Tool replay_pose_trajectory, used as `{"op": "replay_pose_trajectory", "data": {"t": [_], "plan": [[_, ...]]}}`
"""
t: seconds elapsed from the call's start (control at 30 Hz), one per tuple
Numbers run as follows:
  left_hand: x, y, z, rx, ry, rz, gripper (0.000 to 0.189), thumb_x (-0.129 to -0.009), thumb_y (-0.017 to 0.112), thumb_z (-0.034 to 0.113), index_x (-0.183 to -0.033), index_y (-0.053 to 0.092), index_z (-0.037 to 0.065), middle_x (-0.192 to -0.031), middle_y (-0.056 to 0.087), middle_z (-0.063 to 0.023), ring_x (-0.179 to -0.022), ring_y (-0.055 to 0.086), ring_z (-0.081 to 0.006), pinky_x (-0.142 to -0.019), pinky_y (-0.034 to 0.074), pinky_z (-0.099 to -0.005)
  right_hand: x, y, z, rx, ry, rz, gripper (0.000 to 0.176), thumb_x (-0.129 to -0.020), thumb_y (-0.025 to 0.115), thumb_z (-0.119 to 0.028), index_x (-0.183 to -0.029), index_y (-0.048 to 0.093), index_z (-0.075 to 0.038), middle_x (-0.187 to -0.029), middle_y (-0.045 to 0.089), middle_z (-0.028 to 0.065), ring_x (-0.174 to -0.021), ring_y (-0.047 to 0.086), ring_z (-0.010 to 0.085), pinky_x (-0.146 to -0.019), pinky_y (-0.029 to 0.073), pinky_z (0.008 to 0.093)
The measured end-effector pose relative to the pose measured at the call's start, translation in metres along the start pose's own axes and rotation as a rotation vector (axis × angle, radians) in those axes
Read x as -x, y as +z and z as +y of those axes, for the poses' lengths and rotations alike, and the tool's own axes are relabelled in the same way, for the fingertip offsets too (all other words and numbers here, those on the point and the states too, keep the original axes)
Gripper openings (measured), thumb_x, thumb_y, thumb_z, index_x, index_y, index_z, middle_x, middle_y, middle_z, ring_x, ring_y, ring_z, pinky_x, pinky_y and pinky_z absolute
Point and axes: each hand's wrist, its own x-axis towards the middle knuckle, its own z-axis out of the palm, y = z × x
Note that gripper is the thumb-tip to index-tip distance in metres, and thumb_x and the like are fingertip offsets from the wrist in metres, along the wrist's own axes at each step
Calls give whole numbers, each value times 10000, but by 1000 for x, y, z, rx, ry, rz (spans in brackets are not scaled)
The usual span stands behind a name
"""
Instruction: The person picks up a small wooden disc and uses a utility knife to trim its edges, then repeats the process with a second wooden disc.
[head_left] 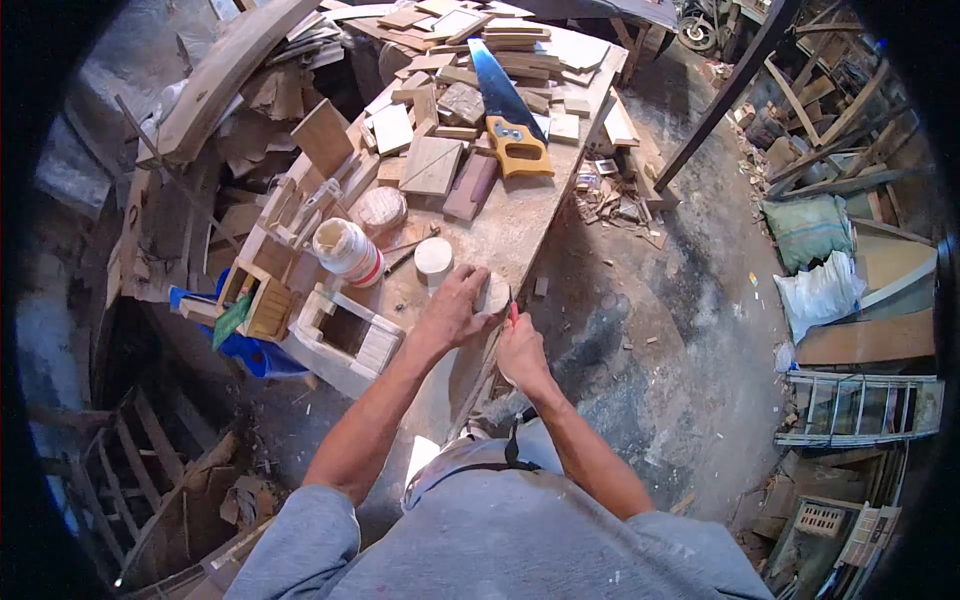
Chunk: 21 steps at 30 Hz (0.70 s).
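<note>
Two grips are closed at the edge of the tabletop. The wooden disc is held flat under the left hand, its far rim left showing past the fingers. A thin red tool is pinched in the right hand, just beside the disc's near rim. A pale round block is seen near the disc, a white jar left of it, and a yellow-handled saw well beyond.
</note>
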Motion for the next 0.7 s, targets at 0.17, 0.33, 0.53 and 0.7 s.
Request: {"op": "replay_pose_trajectory", "data": {"t": [0.17,0.33,0.53,0.7], "plan": [[-5,0,8,-91,-95,-35,712,-728,878,230,-1304,547,-25,-1202,589,-259,-1153,600,-437,-1001,502,-467,-41,8,56,-196,-25,-149,309,-1054,452,-285,-1061,558,5,-784,645,195,-681,641,345,-615,507,453],[4,7,17,-89,-74,56,688,-718,902,279,-1216,541,-30,-1149,590,-248,-1106,607,-445,-954,509,-485,-8,-2,34,-277,13,-64,406,-1035,469,-303,-1083,616,72,-1039,662,362,-1062,632,530,-904,486,556],[2,7,15,-94,-72,41,696,-714,908,282,-1205,533,-39,-1158,585,-255,-1113,608,-444,-953,516,-480,2,-10,12,-146,-42,-36,377,-1039,471,-292,-1101,577,64,-1067,655,370,-1065,624,545,-907,485,581],[1,11,8,-82,-69,88,696,-677,927,333,-1146,563,-30,-1102,607,-240,-1069,618,-436,-917,511,-484,3,-4,1,-26,-42,26,341,-1043,460,-267,-1055,555,61,-1008,647,395,-983,623,567,-845,481,613]]}}
